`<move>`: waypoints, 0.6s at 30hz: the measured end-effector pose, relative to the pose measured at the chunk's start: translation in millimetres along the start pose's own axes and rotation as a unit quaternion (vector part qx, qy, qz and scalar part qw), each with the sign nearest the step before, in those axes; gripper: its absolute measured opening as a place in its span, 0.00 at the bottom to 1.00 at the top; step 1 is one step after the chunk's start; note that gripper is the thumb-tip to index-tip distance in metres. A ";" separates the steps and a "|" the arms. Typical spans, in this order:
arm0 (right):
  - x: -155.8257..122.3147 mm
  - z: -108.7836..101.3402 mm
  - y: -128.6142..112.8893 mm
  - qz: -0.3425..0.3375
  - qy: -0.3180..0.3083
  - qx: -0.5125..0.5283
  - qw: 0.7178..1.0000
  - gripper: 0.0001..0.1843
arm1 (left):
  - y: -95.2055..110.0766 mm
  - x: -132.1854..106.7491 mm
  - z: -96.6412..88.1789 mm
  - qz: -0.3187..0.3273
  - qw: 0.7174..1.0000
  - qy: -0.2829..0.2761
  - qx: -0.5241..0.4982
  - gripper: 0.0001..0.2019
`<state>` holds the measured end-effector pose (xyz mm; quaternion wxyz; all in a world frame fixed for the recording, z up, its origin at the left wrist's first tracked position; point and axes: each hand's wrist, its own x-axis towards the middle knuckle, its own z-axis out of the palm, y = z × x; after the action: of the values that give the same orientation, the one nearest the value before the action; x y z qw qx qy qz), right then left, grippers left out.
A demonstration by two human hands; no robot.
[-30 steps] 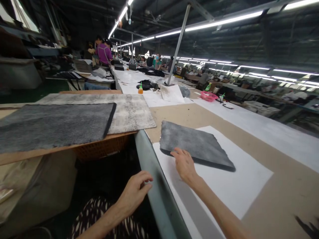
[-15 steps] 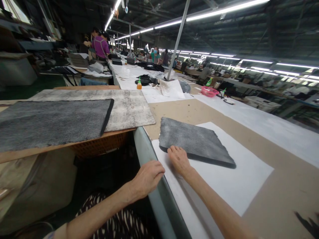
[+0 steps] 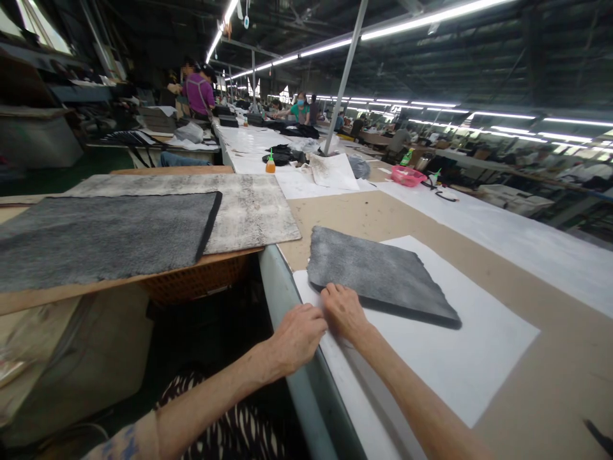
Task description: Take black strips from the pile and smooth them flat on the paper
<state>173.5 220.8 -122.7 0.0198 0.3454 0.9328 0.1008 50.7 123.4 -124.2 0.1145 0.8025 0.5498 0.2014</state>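
Observation:
A dark grey fuzzy fabric piece (image 3: 378, 271) lies on a white paper sheet (image 3: 460, 358) on the long brown table (image 3: 550, 383). My right hand (image 3: 342, 311) rests at the near left edge of the piece, fingers curled down onto the fabric and paper. My left hand (image 3: 297, 335) sits right beside it at the table's metal edge (image 3: 297, 383), fingers bent and touching the paper's corner. What either hand grips is hidden under the fingers.
On my left a board carries a large grey fabric sheet (image 3: 100, 236) over a pale mottled one (image 3: 249, 211). Farther along the table stand an orange bottle (image 3: 271, 165), black fabric scraps (image 3: 282, 155) and a pink basket (image 3: 405, 176). People work at the far tables.
My left hand has come up from my lap to the table edge, next to my right hand. My right hand has slid slightly toward the near corner of the fabric.

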 end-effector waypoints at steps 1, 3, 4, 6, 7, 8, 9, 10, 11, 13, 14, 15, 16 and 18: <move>1.7 -0.6 2.3 0.016 -0.005 0.017 1.000 0.10 | -0.4 0.1 0.2 0.001 1.000 0.000 0.002 0.11; 6.0 -2.6 10.0 0.048 -0.013 0.049 0.998 0.12 | -1.8 0.4 1.3 0.008 1.000 -0.001 0.014 0.10; 8.5 -3.7 14.8 0.060 -0.017 0.060 0.996 0.12 | -2.7 0.7 2.4 0.015 1.000 0.000 0.024 0.10; 13.3 -5.7 24.3 0.071 -0.022 0.075 0.994 0.14 | -5.0 2.7 5.1 0.036 0.998 0.009 0.047 0.09; 15.3 -6.4 28.1 0.073 -0.025 0.083 0.994 0.14 | -6.3 4.6 6.5 0.050 0.997 0.017 0.057 0.09; 17.1 -7.0 31.1 0.075 -0.028 0.092 0.993 0.14 | -7.7 7.2 7.9 0.064 0.995 0.027 0.066 0.09; 18.4 -7.5 33.0 0.077 -0.031 0.099 0.992 0.13 | -9.1 10.5 9.0 0.077 0.994 0.037 0.074 0.09; 19.5 -7.9 34.0 0.080 -0.033 0.104 0.991 0.13 | -10.7 14.4 10.0 0.086 0.992 0.046 0.084 0.11; 20.4 -8.3 34.0 0.084 -0.035 0.109 0.990 0.13 | -12.5 18.7 11.0 0.092 0.990 0.053 0.094 0.12; 21.7 -8.8 32.3 0.093 -0.038 0.114 0.988 0.14 | -16.8 27.5 13.0 0.086 0.988 0.060 0.116 0.13; 22.3 -9.1 30.9 0.098 -0.038 0.115 0.988 0.14 | -19.1 31.4 14.4 0.073 0.988 0.056 0.124 0.12; 22.7 -9.3 29.2 0.104 -0.038 0.116 0.987 0.14 | -21.5 34.7 16.1 0.058 0.988 0.049 0.131 0.11; 22.9 -9.6 27.3 0.111 -0.037 0.118 0.986 0.14 | -23.6 37.1 18.1 0.043 0.989 0.039 0.136 0.10; 22.3 -10.3 22.7 0.128 -0.033 0.124 0.984 0.14 | -26.4 39.5 22.4 0.019 0.989 0.029 0.146 0.10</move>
<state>169.9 250.3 -107.3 -0.0058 0.4645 0.8852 -0.0252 51.1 170.6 -147.2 -0.0233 0.8150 0.5608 0.1442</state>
